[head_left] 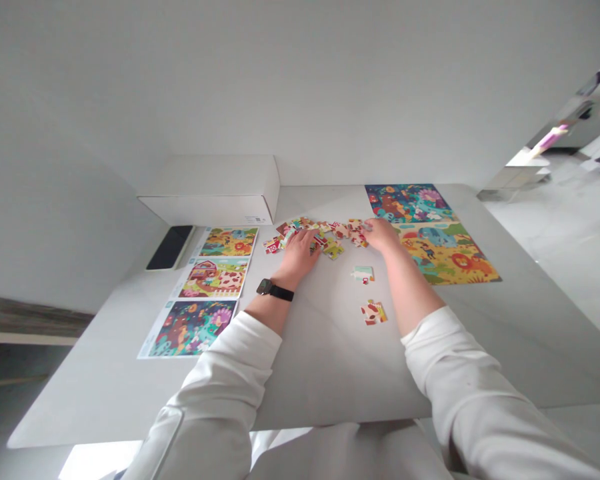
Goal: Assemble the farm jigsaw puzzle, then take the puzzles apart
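Observation:
A row of loose jigsaw puzzle pieces [335,249] lies across the back middle of the table. On the left end of this heap rests my left hand [300,252], its fingers apart and touching pieces; a dark watch is on that wrist. My right hand [381,235] is at the heap's right end, fingers bent and closed at the edge of a brown-and-white puzzle piece [359,235]. Part of that piece is hidden by the fingertips. Two single pieces lie apart between my forearms: a pale green one [364,274] and a cow-patterned one [374,313].
On the left lies a reference sheet [194,298] with three pictures, beside a dark-screened phone [171,247]. A white box [205,208] stands behind them against the wall. At right are two assembled pictures, a dark blue one [405,202] and a yellow one [445,253].

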A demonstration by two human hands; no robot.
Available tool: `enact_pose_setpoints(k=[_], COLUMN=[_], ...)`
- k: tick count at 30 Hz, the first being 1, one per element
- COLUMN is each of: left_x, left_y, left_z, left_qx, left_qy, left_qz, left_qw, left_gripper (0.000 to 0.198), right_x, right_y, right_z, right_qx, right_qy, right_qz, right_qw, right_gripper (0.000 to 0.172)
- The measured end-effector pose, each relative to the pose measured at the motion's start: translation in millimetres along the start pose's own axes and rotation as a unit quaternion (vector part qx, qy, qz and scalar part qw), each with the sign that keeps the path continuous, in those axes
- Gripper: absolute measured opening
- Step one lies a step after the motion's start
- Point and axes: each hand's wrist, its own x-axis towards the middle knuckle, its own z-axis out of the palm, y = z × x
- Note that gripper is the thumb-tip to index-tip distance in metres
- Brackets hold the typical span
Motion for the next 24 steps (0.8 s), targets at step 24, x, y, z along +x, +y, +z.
enact_pose_setpoints(k=[24], left_x=[-2], left_y=[16], left_z=[-2.2], left_qx=[-0.073], left_qy=[0.001], left_qz=[0.075], left_qw=[0.995], left_gripper=[0.042], right_x=[-5], right_y=[-16], right_z=[0], right_qx=[0.123], right_qy=[0.106], right_qz=[-0.026], right_qw=[0.986], right_gripper=[0.025])
